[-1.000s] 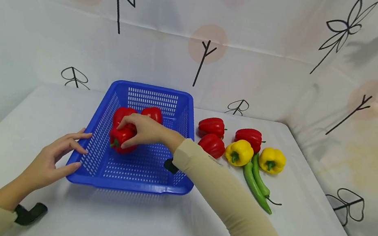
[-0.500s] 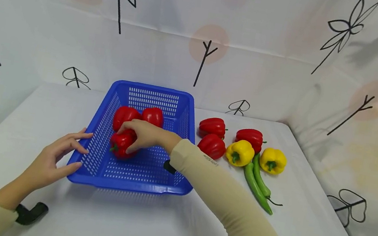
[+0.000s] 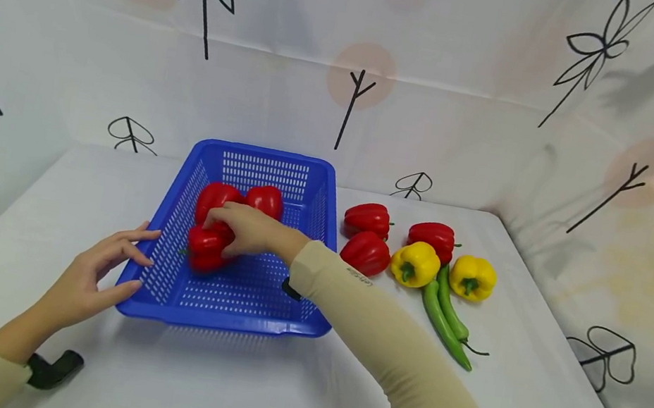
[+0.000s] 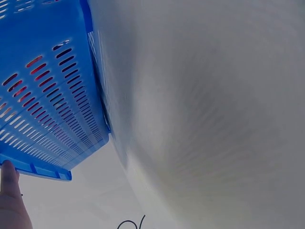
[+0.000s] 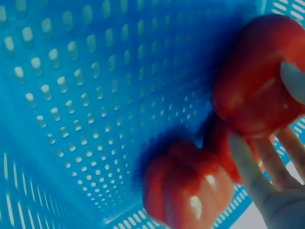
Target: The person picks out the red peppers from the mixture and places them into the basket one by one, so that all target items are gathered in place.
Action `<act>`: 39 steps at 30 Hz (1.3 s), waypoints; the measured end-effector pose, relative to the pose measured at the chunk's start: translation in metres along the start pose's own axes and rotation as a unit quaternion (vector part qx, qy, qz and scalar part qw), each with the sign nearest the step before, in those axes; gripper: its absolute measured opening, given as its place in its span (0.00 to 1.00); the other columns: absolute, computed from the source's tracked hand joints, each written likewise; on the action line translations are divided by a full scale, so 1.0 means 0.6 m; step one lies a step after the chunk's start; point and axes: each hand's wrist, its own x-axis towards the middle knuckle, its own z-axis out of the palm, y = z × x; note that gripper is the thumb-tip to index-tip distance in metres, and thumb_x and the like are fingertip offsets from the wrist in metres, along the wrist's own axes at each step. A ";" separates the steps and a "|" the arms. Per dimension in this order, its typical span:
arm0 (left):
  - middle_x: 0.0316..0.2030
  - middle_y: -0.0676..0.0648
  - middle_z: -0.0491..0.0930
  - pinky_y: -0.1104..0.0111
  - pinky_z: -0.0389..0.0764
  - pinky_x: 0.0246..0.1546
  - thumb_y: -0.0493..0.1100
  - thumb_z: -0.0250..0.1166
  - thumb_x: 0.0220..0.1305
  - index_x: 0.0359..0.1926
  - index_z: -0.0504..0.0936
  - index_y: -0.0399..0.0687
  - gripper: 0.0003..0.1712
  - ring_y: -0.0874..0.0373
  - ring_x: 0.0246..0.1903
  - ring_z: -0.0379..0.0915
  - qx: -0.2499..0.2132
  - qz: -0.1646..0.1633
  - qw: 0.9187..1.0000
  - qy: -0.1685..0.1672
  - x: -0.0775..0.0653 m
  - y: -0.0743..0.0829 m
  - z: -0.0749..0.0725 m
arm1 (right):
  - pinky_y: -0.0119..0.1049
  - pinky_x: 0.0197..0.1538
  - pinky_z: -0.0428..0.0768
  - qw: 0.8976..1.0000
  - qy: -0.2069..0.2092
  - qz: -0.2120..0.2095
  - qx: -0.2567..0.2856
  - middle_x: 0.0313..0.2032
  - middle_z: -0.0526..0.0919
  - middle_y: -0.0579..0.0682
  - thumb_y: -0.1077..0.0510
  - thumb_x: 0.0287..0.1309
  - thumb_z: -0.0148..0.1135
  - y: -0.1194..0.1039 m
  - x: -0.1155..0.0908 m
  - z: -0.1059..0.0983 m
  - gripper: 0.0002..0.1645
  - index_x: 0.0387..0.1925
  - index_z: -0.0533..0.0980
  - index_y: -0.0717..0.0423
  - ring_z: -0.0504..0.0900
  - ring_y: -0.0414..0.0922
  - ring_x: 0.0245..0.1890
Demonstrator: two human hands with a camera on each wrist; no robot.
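Inside a blue plastic basket (image 3: 221, 321), my right hand (image 3: 251, 226) grips a red bell pepper (image 3: 205, 252) between thumb and fingers, its green stem pointing left. Just behind it lies a second red bell pepper (image 3: 215, 201), with a third red bell pepper (image 3: 265, 200) to its right. In the right wrist view the gripped bell pepper (image 5: 252, 81) sits between the thumb and fingertips, partly covering one of the others. My left hand (image 3: 83, 283) rests on the basket's left rim, fingers spread. In the left wrist view one finger (image 4: 9, 186) touches the rim.
Right of the basket, red bell peppers (image 3: 366, 219), two yellow bell peppers (image 3: 414, 264) and two long green peppers (image 3: 439, 322) lie on the white tablecloth (image 3: 245, 398). A patterned white cloth (image 3: 291, 105) hangs behind. My right sleeve (image 3: 383, 334) crosses over the basket's right rim.
The gripped bell pepper has come slightly nearer and turned, so its stem now points left instead of toward the front. My right hand shifted slightly with it. My left hand has stayed in place.
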 end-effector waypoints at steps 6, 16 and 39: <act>0.61 0.50 0.66 0.82 0.60 0.53 0.23 0.64 0.47 0.41 0.75 0.41 0.19 0.62 0.66 0.51 0.000 0.001 1.000 -0.002 0.000 -0.001 -0.001 | 0.33 0.51 0.75 1.000 0.006 0.003 -0.023 0.52 0.72 0.45 0.60 0.49 0.69 -0.006 0.003 -0.001 0.30 0.55 0.71 0.46 0.68 0.40 0.53; 0.61 0.49 0.66 0.83 0.60 0.54 0.23 0.64 0.47 0.41 0.75 0.42 0.20 0.62 0.66 0.51 0.003 -0.001 1.000 -0.001 -0.001 -0.001 -0.001 | 0.28 0.49 0.74 1.000 -0.001 -0.007 -0.010 0.49 0.75 0.45 0.62 0.47 0.70 -0.009 -0.005 -0.016 0.26 0.50 0.73 0.49 0.69 0.39 0.52; 0.61 0.51 0.66 0.83 0.60 0.53 0.23 0.64 0.47 0.41 0.75 0.43 0.20 0.62 0.66 0.51 -0.001 0.007 1.000 -0.006 0.001 -0.002 -0.002 | 0.27 0.45 0.76 0.998 0.023 -0.049 0.033 0.49 0.77 0.48 0.62 0.45 0.72 -0.033 -0.056 -0.063 0.27 0.50 0.74 0.51 0.73 0.44 0.51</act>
